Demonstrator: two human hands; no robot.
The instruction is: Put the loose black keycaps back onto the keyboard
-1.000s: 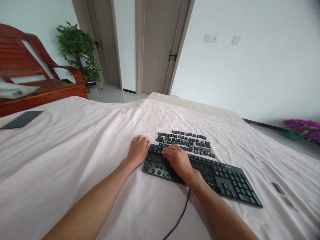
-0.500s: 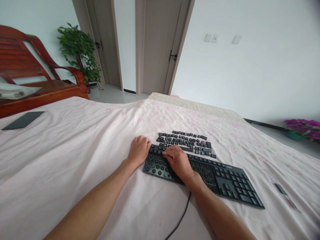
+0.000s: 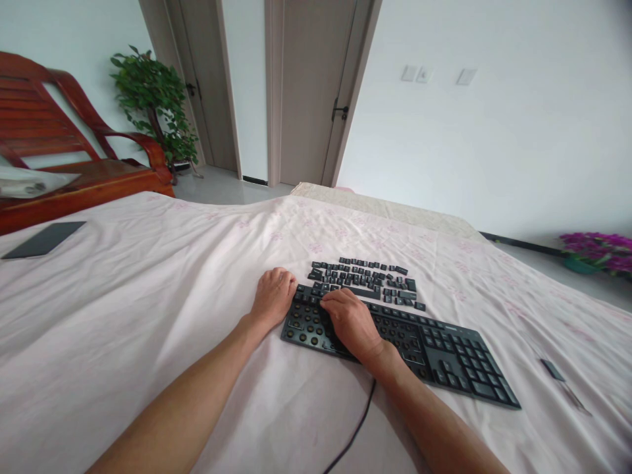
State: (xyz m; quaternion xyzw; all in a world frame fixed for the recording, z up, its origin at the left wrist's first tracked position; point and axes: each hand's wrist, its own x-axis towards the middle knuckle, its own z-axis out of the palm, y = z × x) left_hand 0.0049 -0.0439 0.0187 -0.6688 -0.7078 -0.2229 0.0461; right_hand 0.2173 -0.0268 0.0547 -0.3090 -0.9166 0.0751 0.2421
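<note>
A black computer keyboard lies on the pale cloth, many of its left and middle keys off, with the round key seats bare. My left hand is curled against the keyboard's far left corner and holds that edge. Over its upper left part is my right hand, fingers pressed together and fingertips down at the number row. Whatever is under those fingertips is hidden. Loose black keycaps lie in rough rows just beyond the keyboard, a long space bar among them.
A keycap puller with wire ends lies to the right on the pink flowered cloth. The keyboard's cable runs toward me. A flat dark panel lies at the far left. Beyond are a wooden bench and a potted plant.
The view has shifted very slightly. Both hands stay at the same places on the keyboard, and the loose keycaps lie as before.
</note>
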